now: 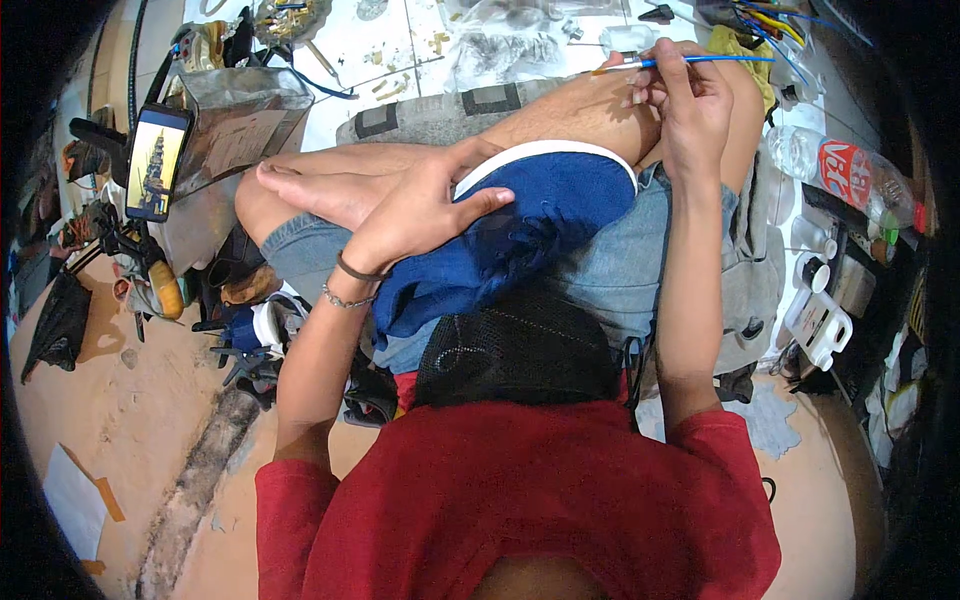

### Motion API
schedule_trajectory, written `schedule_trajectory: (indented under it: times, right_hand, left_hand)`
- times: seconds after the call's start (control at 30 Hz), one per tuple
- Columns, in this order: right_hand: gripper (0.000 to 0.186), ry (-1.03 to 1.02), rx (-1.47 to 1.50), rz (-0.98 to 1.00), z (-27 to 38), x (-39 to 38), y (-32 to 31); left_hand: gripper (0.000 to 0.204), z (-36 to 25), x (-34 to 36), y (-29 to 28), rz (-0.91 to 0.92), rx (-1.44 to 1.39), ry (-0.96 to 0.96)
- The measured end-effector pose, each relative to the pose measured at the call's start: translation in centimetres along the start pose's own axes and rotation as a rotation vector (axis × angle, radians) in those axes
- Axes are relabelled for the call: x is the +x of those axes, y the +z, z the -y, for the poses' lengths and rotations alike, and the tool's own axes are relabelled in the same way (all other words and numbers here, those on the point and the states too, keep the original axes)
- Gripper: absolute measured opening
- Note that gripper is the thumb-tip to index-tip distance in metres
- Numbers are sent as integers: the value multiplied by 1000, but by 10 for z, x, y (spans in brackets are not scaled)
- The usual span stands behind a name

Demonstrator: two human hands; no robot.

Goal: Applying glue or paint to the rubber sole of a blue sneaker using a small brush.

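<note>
On my feed, the blue fabric lace-up shoe [590, 190] is over the lap [620, 275], the left hand [430, 195] on it. I see the right hand [692, 115] ahead and right, the slim blue-handled paintbrush [742, 58] in it. Left is the rectangular black phone [157, 165]; right, the clear plastic bottle [800, 155] and, nearer, the white plastic jug [822, 328].

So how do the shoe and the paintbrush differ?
The shoe is broad, navy cloth with a white sole edge; the paintbrush is thin, with a brighter blue handle. The left hand holds the shoe; the right hand holds the paintbrush. Shared: both are partly blue.
</note>
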State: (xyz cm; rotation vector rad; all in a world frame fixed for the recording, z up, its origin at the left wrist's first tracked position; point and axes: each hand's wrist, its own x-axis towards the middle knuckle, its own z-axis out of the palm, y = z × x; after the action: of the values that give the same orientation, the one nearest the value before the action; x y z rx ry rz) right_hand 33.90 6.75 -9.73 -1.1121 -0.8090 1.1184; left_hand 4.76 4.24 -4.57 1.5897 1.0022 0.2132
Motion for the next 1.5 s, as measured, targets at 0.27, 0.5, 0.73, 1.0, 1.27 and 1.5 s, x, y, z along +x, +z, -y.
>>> schedule_trajectory:
  times: [0.27, 0.5, 0.73, 1.0, 1.27, 1.5]
  right_hand:
    - [20, 13, -24, -44, 3, -1, 5]
    - [23, 19, -154, -45, 5, -1, 4]
    - [22, 17, -39, 21, 16, -4, 17]
    - [22, 41, -59, 63, 16, -2, 15]
    - [48, 64, -162, 150, 30, -22, 28]
    - [36, -208, -157, 279, 66, -68, 89]
  left_hand:
    - [37, -8, 6, -2, 43, 142, -164]
    - [44, -8, -1, 3, -66, 110, -57]
    - [44, -7, -4, 2, -118, 184, -39]
    - [44, -17, -4, 0, -111, 188, -79]
    - [43, -12, -12, -9, -112, 31, -78]
    - [33, -10, -54, -27, -223, -323, 106]
